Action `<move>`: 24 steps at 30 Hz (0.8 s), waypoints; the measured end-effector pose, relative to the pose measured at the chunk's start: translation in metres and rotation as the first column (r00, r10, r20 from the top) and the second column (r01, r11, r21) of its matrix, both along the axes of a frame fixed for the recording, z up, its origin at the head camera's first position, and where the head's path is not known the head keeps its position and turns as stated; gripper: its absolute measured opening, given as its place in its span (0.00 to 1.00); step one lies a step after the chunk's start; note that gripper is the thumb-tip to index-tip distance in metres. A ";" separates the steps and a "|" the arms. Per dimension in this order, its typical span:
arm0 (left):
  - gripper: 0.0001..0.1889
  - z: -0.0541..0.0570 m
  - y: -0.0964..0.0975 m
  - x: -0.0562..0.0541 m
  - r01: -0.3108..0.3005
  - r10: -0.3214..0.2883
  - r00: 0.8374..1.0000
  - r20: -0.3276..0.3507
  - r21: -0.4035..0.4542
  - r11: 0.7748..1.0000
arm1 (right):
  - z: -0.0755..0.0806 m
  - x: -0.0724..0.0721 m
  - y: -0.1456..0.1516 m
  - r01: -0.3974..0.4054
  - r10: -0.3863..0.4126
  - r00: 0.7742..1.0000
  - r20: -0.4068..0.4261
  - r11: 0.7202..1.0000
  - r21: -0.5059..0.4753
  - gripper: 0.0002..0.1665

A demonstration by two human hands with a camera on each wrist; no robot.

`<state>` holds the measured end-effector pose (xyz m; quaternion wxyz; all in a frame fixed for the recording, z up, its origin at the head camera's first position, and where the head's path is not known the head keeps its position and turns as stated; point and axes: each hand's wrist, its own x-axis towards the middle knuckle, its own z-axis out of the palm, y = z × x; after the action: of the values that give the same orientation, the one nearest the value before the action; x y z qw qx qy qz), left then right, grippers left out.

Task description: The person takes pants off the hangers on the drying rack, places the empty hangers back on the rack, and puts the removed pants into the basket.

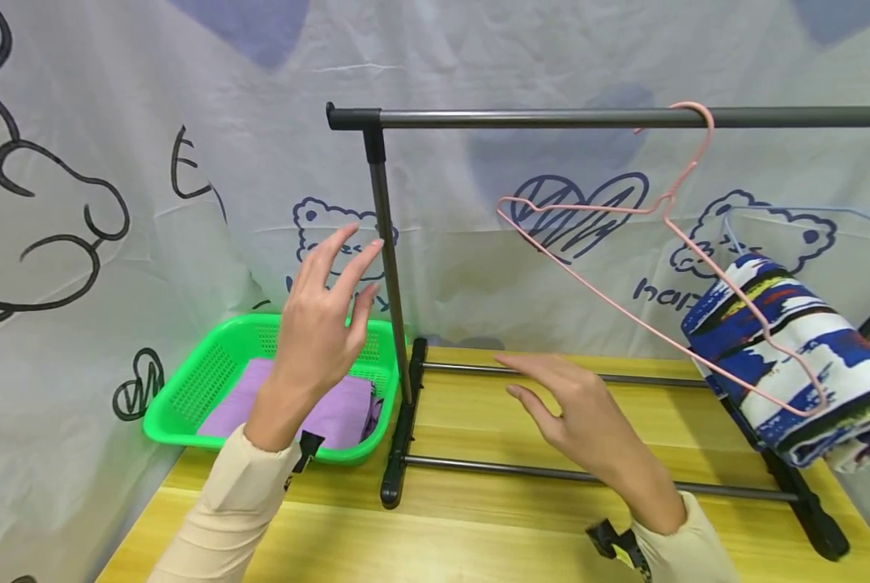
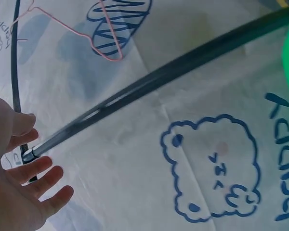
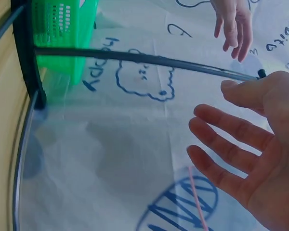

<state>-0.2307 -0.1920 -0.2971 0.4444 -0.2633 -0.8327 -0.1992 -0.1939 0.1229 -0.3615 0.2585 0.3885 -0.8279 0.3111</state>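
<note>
My left hand [image 1: 321, 317] is raised in front of the rack's left post [image 1: 385, 243], its fingers spread and loosely bent around nothing. Over the lower bars of the black clothes rack [image 1: 508, 119], my right hand [image 1: 577, 409] hovers with thumb and fingers apart and holds nothing. From the top rail hangs a pink hanger [image 1: 595, 283], bare and tilted down to the right. Behind it a blue hanger [image 1: 807, 209] carries a folded cloth [image 1: 807, 348] patterned in blue, white, black and yellow. In the left wrist view the fingers [image 2: 45, 178] overlap the rack's top corner.
A green plastic basket [image 1: 180, 405] stands left of the rack, with folded purple cloth [image 1: 340, 413] inside. The rack's black foot [image 1: 400, 453] rests on the yellow wooden table [image 1: 435, 534]. A white curtain [image 1: 449, 291] with drawn bears and hearts hangs close behind.
</note>
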 end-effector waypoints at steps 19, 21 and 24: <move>0.29 0.073 0.037 -0.033 0.078 -0.060 0.963 -0.261 0.058 0.995 | 0.053 0.059 0.067 0.185 -0.191 0.963 -0.189 0.981 -0.048 0.30; 0.28 0.078 0.040 -0.037 0.044 -0.032 0.966 -0.256 0.040 0.998 | 0.056 0.062 0.073 0.207 -0.214 0.954 -0.209 0.977 -0.056 0.31; 0.28 0.087 0.044 -0.043 0.015 -0.011 0.972 -0.234 0.017 1.000 | 0.060 0.067 0.082 0.243 -0.252 0.938 -0.238 0.968 -0.068 0.32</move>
<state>-0.2740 -0.1482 -0.2104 0.5403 -0.2863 -0.7711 -0.1774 -0.1271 0.2050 -0.3011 0.4028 0.3116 -0.8261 0.2413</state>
